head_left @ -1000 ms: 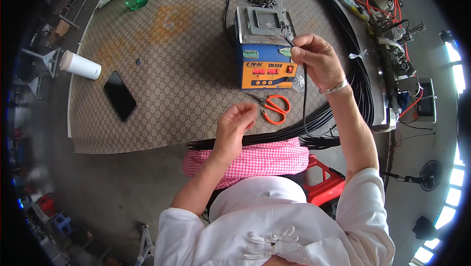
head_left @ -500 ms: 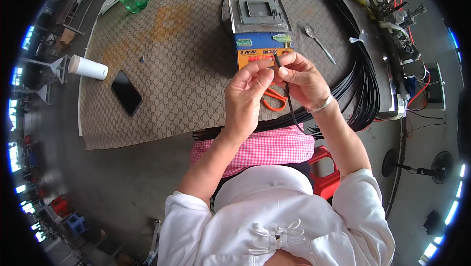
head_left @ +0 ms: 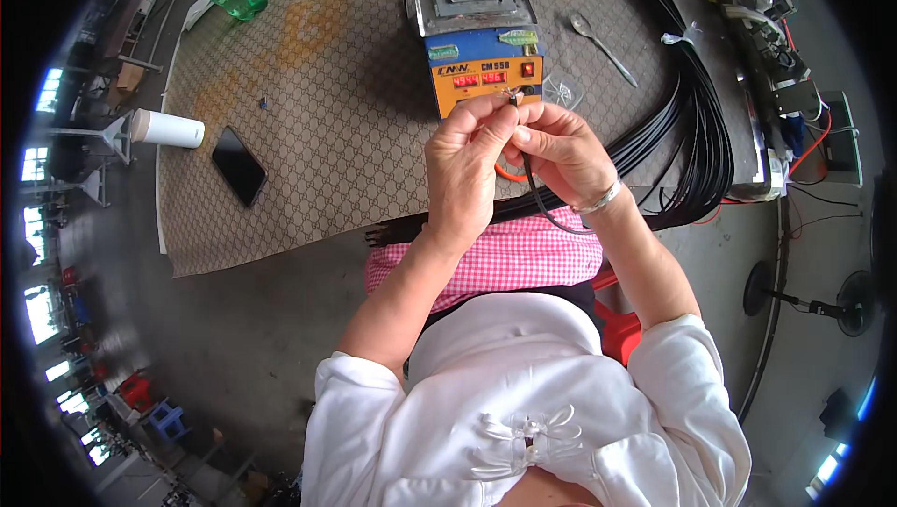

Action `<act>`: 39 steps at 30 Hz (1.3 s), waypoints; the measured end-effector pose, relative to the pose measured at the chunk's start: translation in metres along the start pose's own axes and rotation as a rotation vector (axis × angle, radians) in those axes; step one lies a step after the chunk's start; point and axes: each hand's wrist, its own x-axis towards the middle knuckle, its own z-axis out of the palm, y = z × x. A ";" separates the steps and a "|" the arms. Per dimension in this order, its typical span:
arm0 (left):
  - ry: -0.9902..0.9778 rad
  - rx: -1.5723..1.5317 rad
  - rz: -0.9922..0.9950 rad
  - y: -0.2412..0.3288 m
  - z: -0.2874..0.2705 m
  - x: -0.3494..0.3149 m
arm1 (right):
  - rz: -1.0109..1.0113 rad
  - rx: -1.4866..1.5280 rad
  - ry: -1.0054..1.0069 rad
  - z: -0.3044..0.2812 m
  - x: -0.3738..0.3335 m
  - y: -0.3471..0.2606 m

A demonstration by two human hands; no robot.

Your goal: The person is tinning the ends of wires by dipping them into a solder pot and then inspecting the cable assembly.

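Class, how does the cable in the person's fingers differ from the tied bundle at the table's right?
The held cable is one strand; the bundle gathers many.
The held cable's end is raised between left hand and right hand, while the bundle lies along the table.
A white tie wraps the bundle; none shows on the held cable.
Both are black and curved.

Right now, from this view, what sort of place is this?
Probably a workshop: black cables lie bundled on the table, a box there has a lit red display, and the right hand holds a thin cord.
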 end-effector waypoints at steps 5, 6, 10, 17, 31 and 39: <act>-0.008 0.053 -0.079 0.000 0.007 -0.007 | -0.004 0.004 0.030 -0.004 -0.013 0.003; -0.009 0.067 -0.091 0.000 0.009 -0.007 | -0.017 0.015 0.031 -0.006 -0.015 0.003; -0.016 0.051 -0.128 -0.001 0.016 -0.013 | -0.039 0.013 0.039 -0.010 -0.022 0.004; -0.114 -0.010 -0.225 -0.010 0.023 -0.018 | -0.009 -0.143 0.115 -0.015 -0.052 -0.018; -0.285 0.186 -0.654 -0.063 -0.012 -0.066 | 0.388 -1.862 0.378 -0.299 -0.266 0.038; -0.369 0.781 -0.141 -0.081 0.003 -0.075 | 0.378 -0.335 0.696 -0.138 -0.129 -0.014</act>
